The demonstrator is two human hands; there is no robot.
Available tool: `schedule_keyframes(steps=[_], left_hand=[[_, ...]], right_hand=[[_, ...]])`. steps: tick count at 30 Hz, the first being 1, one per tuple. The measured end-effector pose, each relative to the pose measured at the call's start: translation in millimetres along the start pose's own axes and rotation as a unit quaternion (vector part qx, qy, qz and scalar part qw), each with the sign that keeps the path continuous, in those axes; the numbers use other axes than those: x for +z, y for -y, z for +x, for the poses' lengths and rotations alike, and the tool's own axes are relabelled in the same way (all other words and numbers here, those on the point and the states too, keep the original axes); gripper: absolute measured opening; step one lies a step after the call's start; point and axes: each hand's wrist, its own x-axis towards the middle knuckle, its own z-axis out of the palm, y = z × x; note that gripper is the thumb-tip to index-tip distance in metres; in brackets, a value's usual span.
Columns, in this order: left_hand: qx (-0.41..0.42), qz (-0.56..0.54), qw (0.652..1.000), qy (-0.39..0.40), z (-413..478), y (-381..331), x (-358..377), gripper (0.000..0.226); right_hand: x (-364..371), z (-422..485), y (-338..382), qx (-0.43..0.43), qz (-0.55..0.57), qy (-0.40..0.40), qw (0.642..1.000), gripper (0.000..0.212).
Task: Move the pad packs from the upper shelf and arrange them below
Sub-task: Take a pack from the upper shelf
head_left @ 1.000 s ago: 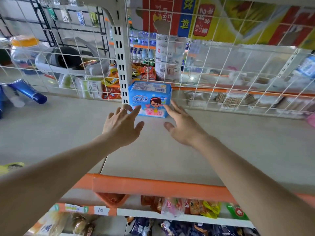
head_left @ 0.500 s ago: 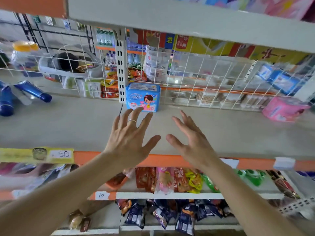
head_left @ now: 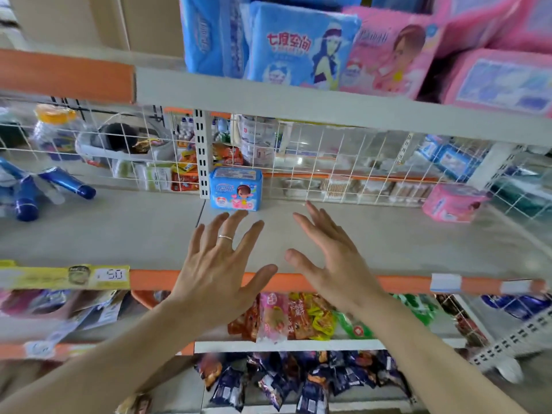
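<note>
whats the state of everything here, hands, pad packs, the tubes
left hand, open, fingers spread, holding nothing
right hand, open, holding nothing
small blue pad pack, upright on the middle shelf against the wire grid, untouched
pink pad pack, lying on the middle shelf at right
upper blue pad packs, standing on the upper shelf
upper pink pad packs, stacked on the upper shelf
blue tubes, lying on their sides

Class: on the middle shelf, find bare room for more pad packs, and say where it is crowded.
Free: the stretch of middle shelf between the small blue pack and the pink pack, and the patch between the blue tubes and that blue pack. Crowded: the upper shelf's stacked packs.
</note>
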Motion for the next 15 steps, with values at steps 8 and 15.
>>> schedule_keyframes(steps=[8,15], left_hand=[[-0.005,0.028,0.999,-0.042,1.3,-63.6,-29.9,0.078],[0.007,-0.002,0.997,-0.080,15.4,-154.7,-48.8,0.077]], right_hand=[[-57.5,-30.1,-24.5,-0.054,0.024,-0.026,0.998,0.068],[-124.3,-72.2,-72.2,-0.103,0.019,-0.089,0.991,0.072]])
